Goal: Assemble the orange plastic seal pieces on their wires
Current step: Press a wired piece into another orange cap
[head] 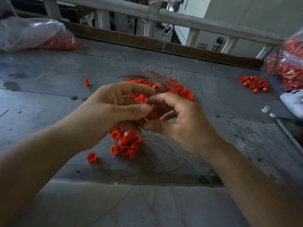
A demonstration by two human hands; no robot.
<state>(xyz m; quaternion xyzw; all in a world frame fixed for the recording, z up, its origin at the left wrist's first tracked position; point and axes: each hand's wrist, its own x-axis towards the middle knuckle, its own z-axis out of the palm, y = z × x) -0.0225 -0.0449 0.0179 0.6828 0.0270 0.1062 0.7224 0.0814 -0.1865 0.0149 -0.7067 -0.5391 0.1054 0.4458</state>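
You're mid-assembly on one orange seal piece (148,115).
Your left hand (118,105) pinches it; your right hand (177,122) curls against it, hold unclear. Next probably calls for a steady, aligned push.

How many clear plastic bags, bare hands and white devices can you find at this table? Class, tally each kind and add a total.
clear bags: 2, far left and far right
hands: 2, left hand and right hand
white device: 1
Total: 5
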